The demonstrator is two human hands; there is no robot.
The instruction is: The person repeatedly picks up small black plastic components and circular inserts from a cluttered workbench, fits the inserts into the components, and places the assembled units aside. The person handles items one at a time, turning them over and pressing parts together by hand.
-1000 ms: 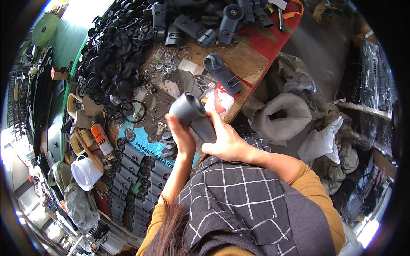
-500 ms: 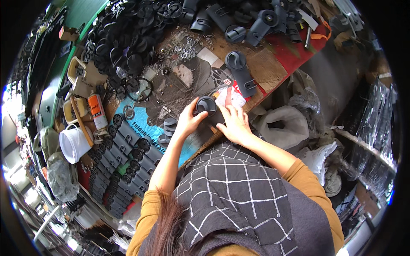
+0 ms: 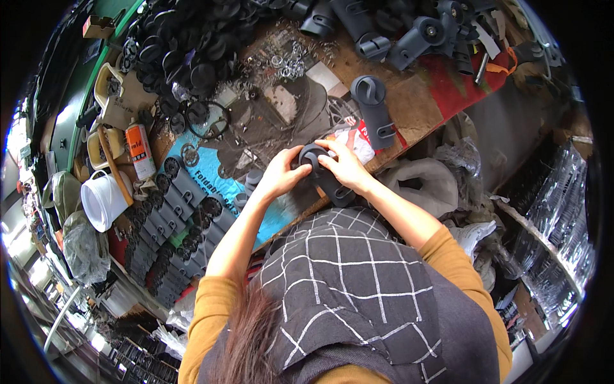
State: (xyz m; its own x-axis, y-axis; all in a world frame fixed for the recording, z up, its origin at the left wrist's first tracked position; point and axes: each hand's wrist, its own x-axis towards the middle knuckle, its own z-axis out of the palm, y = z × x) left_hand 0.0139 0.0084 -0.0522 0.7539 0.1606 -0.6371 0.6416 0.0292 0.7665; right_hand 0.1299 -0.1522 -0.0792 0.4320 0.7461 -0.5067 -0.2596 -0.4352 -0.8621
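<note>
A dark grey plastic tube-shaped part with a round knob head (image 3: 332, 191) lies at the table's front edge, against my lap. My left hand (image 3: 281, 173) grips the knob end from the left, with thumb and fingers around it. From the right, my right hand (image 3: 344, 168) presses its fingers and thumb on the same round head. The part's lower end sticks out below my hands. A like grey part (image 3: 373, 110) lies just beyond my right hand, beside a red and white plastic packet (image 3: 359, 142).
Rows of finished-looking grey parts (image 3: 167, 214) lie at the left on blue sheeting (image 3: 220, 176). A heap of black knobs (image 3: 192, 57) and small metal rings (image 3: 291, 66) lie farther back. An orange and white can (image 3: 140, 151) and a white bucket (image 3: 104, 201) stand at the left.
My right hand has moved from the part's tube end up onto the knob, uncovering the lower end. My left hand stays on the knob. The view has shifted slightly.
</note>
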